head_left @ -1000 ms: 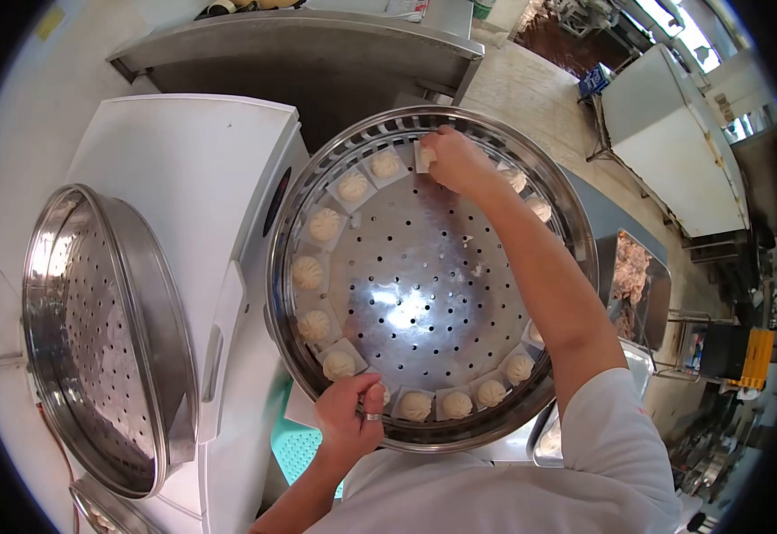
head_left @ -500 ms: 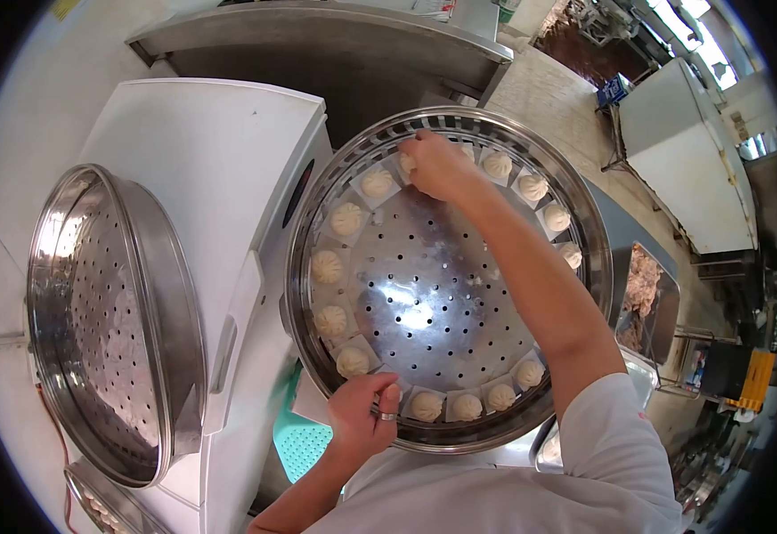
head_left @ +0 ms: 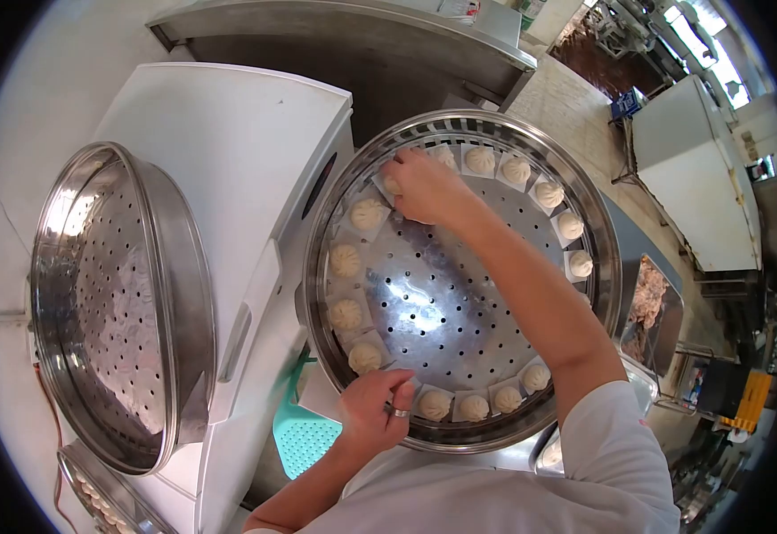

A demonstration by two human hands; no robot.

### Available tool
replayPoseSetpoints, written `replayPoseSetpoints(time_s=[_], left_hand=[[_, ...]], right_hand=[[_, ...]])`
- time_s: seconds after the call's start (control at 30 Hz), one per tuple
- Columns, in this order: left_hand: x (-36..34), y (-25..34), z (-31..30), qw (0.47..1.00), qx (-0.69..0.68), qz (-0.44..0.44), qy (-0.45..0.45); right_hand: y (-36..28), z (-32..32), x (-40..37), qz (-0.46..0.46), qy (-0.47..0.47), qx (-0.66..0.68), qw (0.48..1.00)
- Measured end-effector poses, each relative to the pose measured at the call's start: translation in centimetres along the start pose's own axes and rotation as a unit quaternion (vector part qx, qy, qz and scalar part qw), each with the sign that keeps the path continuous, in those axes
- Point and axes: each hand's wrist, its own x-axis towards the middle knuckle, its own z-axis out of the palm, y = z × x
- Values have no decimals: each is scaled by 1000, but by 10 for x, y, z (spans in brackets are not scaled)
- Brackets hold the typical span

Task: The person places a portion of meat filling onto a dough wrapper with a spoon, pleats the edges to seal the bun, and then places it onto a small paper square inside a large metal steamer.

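Note:
A round steel steamer tray (head_left: 486, 451) with a perforated floor holds a ring of pleated buns (head_left: 345, 260), each on a square of white paper. At the upper left of the ring, my right hand (head_left: 426, 189) has its fingers closed around a bun (head_left: 392, 185), which is mostly covered. My left hand (head_left: 374, 409) is at the near left rim, fingers curled and a ring on one of them. It lies between a bun (head_left: 364, 358) and another bun (head_left: 435, 405); whatever it grips is hidden. My right forearm covers part of the ring's right side.
A second perforated steamer tray (head_left: 194, 294) stands tilted at left against a white appliance (head_left: 228, 98). Below it is a tray of buns (head_left: 94, 494). A teal plastic fly swatter (head_left: 310, 440) hangs near the rim. At right sits a metal pan of minced filling (head_left: 651, 298).
My right hand has shifted one bun anticlockwise along the ring, from the top toward the left. My left hand stays at the near left rim. The whole view has shifted slightly.

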Motion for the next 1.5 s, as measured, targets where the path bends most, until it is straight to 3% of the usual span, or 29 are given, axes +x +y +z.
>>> replayPoseSetpoints(time_s=[0.13, 0.23, 0.43, 1.03, 1.17, 1.33, 1.43, 1.5], left_hand=[[-1, 0, -2, 1000, 8, 10, -9], [1, 2, -4, 1000, 8, 20, -7], [2, 2, -4, 1000, 4, 26, -7], [3, 2, -3, 999, 12, 49, 3], [3, 2, -2, 999, 7, 41, 12], [-4, -2, 2, 1000, -18, 2, 11], [-7, -2, 3, 1000, -11, -25, 2], [-7, -2, 4, 1000, -6, -26, 0]], right_hand=[[1, 4, 3, -10, -10, -1, 1000], [11, -14, -3, 10, 111, 34, 993], [45, -30, -6, 134, -28, -21, 990], [46, -24, -8, 118, -14, -15, 993], [42, -31, -18, 116, 82, -5, 990], [41, -79, -79, 123, 227, 93, 962], [46, -98, -159, 151, 276, 71, 947], [36, -111, -221, 255, 240, 54, 935]])
